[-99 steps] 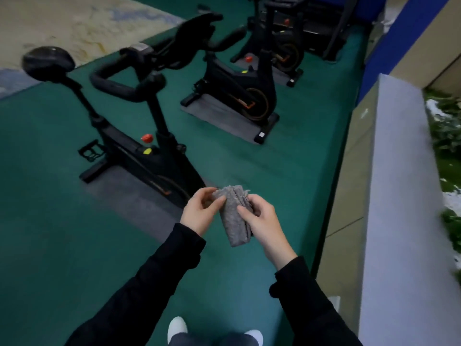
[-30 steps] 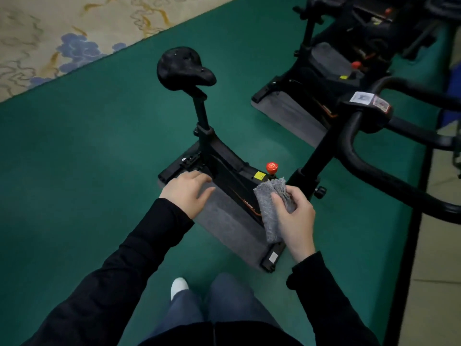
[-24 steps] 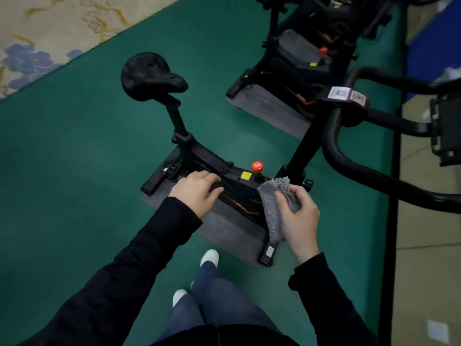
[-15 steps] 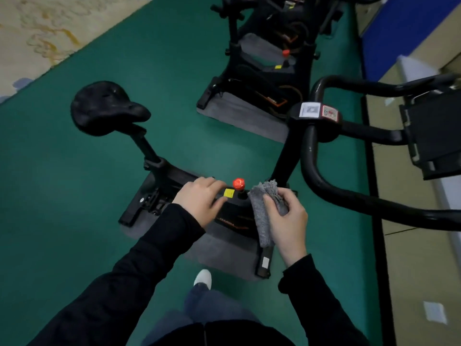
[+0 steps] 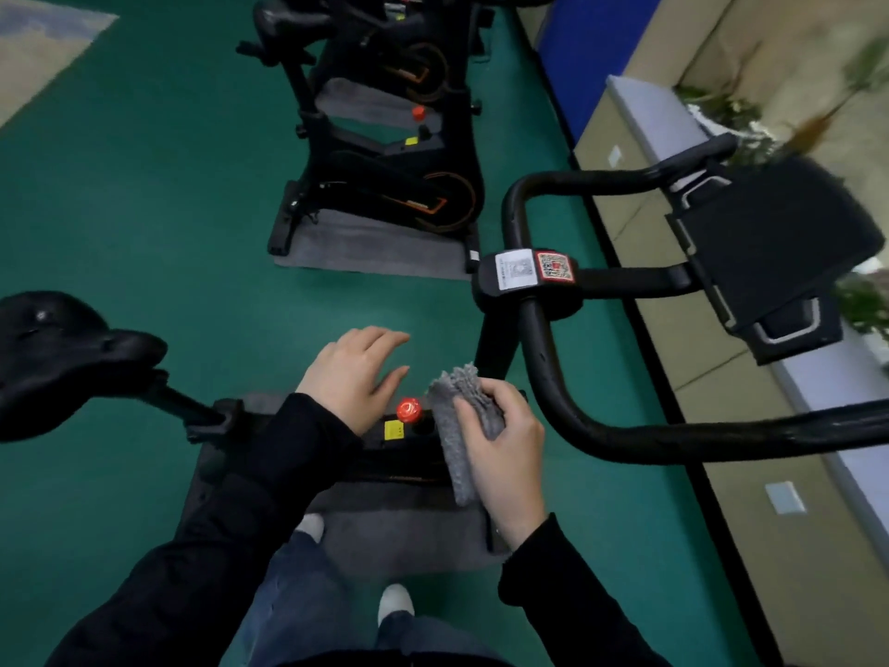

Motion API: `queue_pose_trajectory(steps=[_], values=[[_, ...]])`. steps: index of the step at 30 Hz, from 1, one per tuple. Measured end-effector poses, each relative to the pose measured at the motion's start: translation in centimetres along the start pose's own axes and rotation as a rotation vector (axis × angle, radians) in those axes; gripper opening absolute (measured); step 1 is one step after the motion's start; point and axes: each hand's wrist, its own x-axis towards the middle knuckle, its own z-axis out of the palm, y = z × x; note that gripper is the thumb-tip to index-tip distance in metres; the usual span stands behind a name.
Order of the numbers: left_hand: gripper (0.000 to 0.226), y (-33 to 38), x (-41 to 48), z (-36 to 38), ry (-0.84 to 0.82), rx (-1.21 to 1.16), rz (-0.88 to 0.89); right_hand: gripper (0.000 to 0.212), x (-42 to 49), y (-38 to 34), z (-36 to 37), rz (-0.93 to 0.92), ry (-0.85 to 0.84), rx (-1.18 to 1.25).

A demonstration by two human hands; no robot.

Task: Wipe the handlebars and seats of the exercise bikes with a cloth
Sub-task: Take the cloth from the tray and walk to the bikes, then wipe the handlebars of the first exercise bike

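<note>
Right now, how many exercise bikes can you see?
3: the nearest bike directly below, a second bike just beyond it, a third bike cut off at the top edge. More may be hidden.

- Dim and cool overall; soft and diffuse, with faint shadows on the green floor (image 5: 144,185).
- Sinks to near-featureless black on the seat (image 5: 62,349) and the far bike (image 5: 385,175).
- Peaks at the left hand (image 5: 353,377), right hand (image 5: 505,445) and white label (image 5: 514,270).
- Shows a faint sheen along the handlebar (image 5: 543,358).
- Holds sharpest at centre: pile of the cloth (image 5: 462,426) readable.
- Smears into motion-blurred streaks at upper right, over the plants (image 5: 717,108).
- Bows the ledge (image 5: 649,108) and the frame edges, wide-angle.
</note>
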Motion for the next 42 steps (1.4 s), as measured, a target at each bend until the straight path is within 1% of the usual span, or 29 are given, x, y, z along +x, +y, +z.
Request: queue_pose_trajectory(steps=[3, 8, 12, 16, 18, 21, 24, 28, 34, 38, 42], values=[[0.036, -1.7, 3.0, -0.4, -0.022, -0.025, 0.123, 0.01, 0.7, -0.7, 1.3, 0.06, 0.107, -0.007], [0.041, -3.8, 7.6, -1.1, -0.114, -0.066, 0.372, 0.019, 2.1, -2.9, 4.2, 0.165, 0.364, -0.045], [0.047, -4.4, 10.7, -1.5, -0.132, -0.11, 0.549, 0.013, 2.9, -4.6, 5.6, 0.227, 0.587, -0.077], [0.054, -3.5, 12.9, -1.3, -0.133, -0.15, 0.671, 0.019, 3.7, -6.2, 4.9, 0.222, 0.85, -0.201], [0.055, -2.6, 13.8, -1.1, -0.136, -0.173, 0.738, 0.023, 4.2, -7.0, 4.0, 0.239, 0.929, -0.25], [0.057, -1.2, 15.0, -0.6, -0.158, -0.209, 0.822, 0.02, 5.8, -7.6, 2.7, 0.273, 0.998, -0.344], [0.057, -0.2, 15.9, 0.1, -0.179, -0.221, 0.858, 0.015, 8.2, -7.6, 2.0, 0.293, 0.976, -0.477], [0.051, 0.2, 16.5, 0.8, -0.13, -0.262, 0.869, 0.016, 10.4, -7.1, 2.5, 0.387, 0.84, -0.571], [0.05, 0.2, 16.3, 1.8, -0.093, -0.316, 0.857, 0.019, 9.7, -7.1, 1.3, 0.48, 0.662, -0.727], [0.048, 0.1, 16.4, 1.9, -0.084, -0.344, 0.854, 0.018, 7.6, -7.4, 0.0, 0.531, 0.651, -0.819], [0.048, -0.1, 16.5, 2.2, -0.079, -0.367, 0.842, 0.016, 8.3, -7.2, -0.7, 0.559, 0.661, -0.765]])
